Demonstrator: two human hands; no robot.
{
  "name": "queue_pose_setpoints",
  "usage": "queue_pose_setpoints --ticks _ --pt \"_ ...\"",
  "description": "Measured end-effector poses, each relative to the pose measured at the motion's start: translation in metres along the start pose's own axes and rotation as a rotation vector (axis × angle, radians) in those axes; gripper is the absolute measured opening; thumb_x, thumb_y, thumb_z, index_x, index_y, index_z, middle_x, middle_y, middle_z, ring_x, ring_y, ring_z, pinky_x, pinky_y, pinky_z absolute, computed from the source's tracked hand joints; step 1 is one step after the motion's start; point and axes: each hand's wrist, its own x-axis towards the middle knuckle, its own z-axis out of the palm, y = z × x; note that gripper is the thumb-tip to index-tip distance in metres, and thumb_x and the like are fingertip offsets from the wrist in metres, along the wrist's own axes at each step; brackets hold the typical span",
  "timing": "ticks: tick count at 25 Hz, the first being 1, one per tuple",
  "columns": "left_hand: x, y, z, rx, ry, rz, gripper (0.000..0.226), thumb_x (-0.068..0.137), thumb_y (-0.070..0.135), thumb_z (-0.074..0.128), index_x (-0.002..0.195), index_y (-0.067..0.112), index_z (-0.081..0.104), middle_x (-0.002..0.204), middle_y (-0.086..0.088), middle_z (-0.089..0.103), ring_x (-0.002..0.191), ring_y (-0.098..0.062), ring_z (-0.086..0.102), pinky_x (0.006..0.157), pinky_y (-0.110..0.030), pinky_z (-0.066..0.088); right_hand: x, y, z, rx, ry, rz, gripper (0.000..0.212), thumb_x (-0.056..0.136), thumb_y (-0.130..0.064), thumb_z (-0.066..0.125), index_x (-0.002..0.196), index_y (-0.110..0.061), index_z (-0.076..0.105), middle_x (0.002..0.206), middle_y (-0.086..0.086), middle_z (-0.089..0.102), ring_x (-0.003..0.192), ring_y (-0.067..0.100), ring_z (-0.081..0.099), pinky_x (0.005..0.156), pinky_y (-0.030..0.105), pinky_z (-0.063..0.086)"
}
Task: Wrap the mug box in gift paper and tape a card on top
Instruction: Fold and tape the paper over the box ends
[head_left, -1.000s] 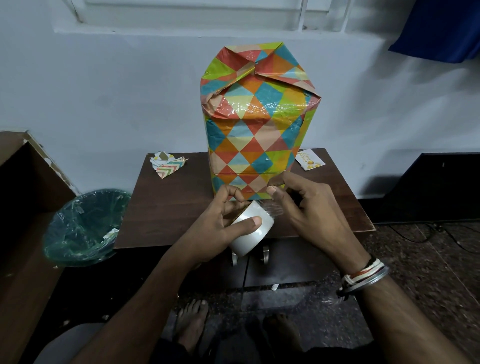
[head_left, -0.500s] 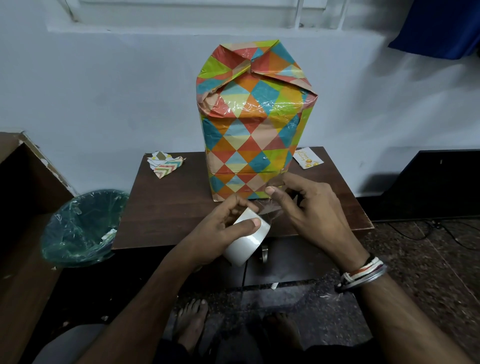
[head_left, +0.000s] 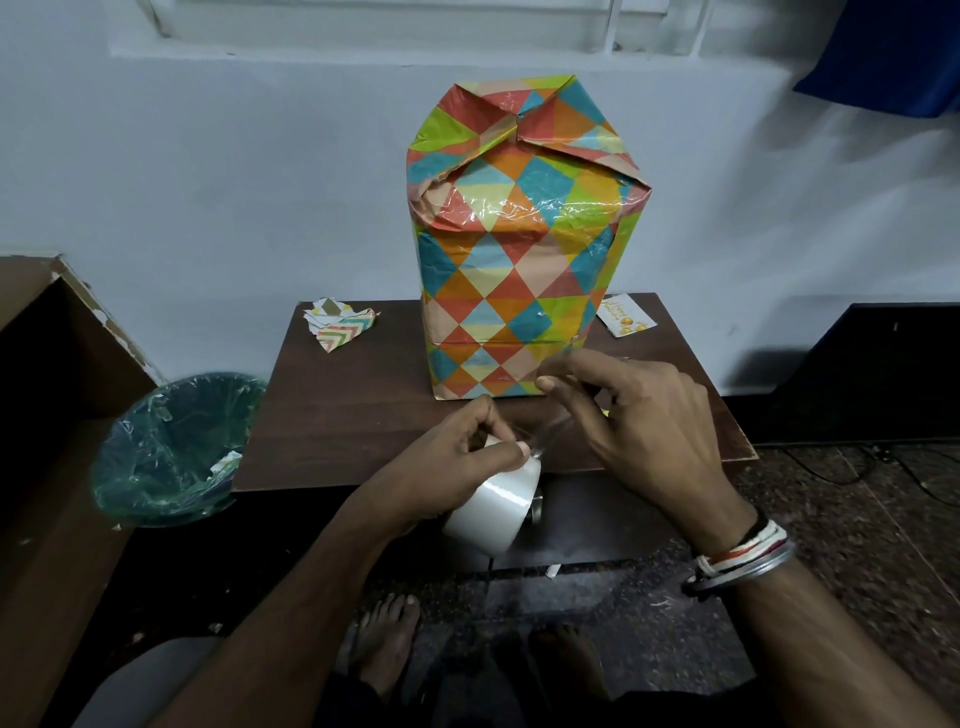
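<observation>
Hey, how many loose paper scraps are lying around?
2: a crumpled scrap on the table left of the wrapped box, a pale scrap in the bin; more may hide there.

No legible text, number or brand is being shown anywhere. Yellow-orange print is being carried on the card (head_left: 626, 315), but it is too small and blurred to be read.
</observation>
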Motion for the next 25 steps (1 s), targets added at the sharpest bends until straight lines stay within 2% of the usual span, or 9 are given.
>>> queue_pose_setpoints --ticks 3,6,9,11,13,16,18,22,25 --pt "0.0 -0.001 0.003 -0.06 -0.065 0.03 0.03 0.083 0.028 0.072 0.105 0.019 0.053 0.092 -0.003 0.068 0.091 -0.021 0.061 0.086 -0.04 0.047 0.001 0.007 0.004 0.073 -0.122 0.13 0.028 0.095 -0.066 0.051 0.108 -0.045 0.065 0.075 -0.013 0.068 0.07 0.007 0.063 0.059 0.029 0.046" --pt "0.001 0.004 0.004 -0.165 -0.04 0.041 0.056 0.078 0.01 0.07 0.127 0.02 0.048 0.103 -0.005 0.076 0.095 -0.019 0.07 0.09 -0.033 0.053 0.002 0.014 0.01 0.157 -0.176 0.2 0.027 0.094 -0.066 0.052 0.109 -0.049 0.067 0.084 -0.018 0.071 0.073 0.004 0.064 0.07 0.036 0.055" --pt "0.003 0.006 0.006 -0.212 -0.041 0.054 0.084 0.071 0.01 0.076 0.146 0.029 0.042 0.124 -0.001 0.073 0.09 -0.018 0.071 0.086 -0.029 0.055 0.002 0.015 0.011 0.193 -0.204 0.191 0.026 0.094 -0.066 0.054 0.11 -0.051 0.067 0.086 -0.018 0.071 0.074 0.004 0.064 0.072 0.039 0.056" --pt "0.003 0.004 0.007 -0.235 -0.067 0.054 0.092 0.076 0.0 0.071 0.155 0.03 0.033 0.133 0.0 0.07 0.09 -0.014 0.071 0.085 -0.027 0.054 0.002 0.015 0.012 0.209 -0.225 0.192 0.029 0.093 -0.068 0.054 0.111 -0.05 0.067 0.086 -0.018 0.071 0.074 0.005 0.065 0.072 0.039 0.056" --pt "0.003 0.004 0.008 -0.282 -0.08 0.051 0.098 0.078 -0.007 0.066 0.159 0.029 0.024 0.134 0.0 0.069 0.098 -0.012 0.072 0.086 -0.028 0.056 0.002 0.014 0.012 0.222 -0.247 0.199 0.032 0.092 -0.071 0.053 0.112 -0.051 0.068 0.087 -0.019 0.072 0.077 0.003 0.066 0.073 0.039 0.056" --pt "0.003 0.004 0.008 -0.306 -0.073 0.067 0.108 0.077 -0.01 0.065 0.16 0.036 0.015 0.133 0.01 0.069 0.121 -0.023 0.066 0.1 -0.042 0.054 0.004 0.014 0.013 0.222 -0.261 0.212 0.03 0.091 -0.072 0.054 0.112 -0.054 0.067 0.09 -0.023 0.073 0.082 0.001 0.067 0.075 0.039 0.057" --pt "0.002 0.003 0.008 -0.325 -0.08 0.064 0.111 0.077 -0.013 0.066 0.16 0.04 0.015 0.134 0.007 0.069 0.126 -0.028 0.064 0.102 -0.042 0.053 0.004 0.014 0.014 0.217 -0.273 0.226 0.029 0.09 -0.072 0.055 0.111 -0.056 0.066 0.09 -0.024 0.073 0.083 0.001 0.068 0.077 0.038 0.057" --pt "-0.001 0.004 0.007 -0.325 -0.109 0.045 0.109 0.079 -0.013 0.066 0.158 0.045 0.018 0.14 -0.01 0.065 0.129 -0.032 0.062 0.097 -0.038 0.054 0.004 0.02 0.019 0.348 -0.29 0.295 0.036 0.079 -0.077 0.063 0.106 -0.055 0.069 0.076 -0.017 0.071 0.074 0.002 0.067 0.074 0.038 0.058" --pt "-0.003 0.007 0.007 -0.337 -0.101 0.044 0.103 0.081 -0.021 0.063 0.156 0.041 0.028 0.141 -0.009 0.064 0.112 -0.02 0.071 0.082 -0.029 0.06 0.002 0.038 0.024 0.277 -0.174 0.435 0.028 0.079 -0.065 0.073 0.098 -0.045 0.069 0.061 -0.01 0.062 0.065 0.01 0.063 0.065 0.033 0.052"
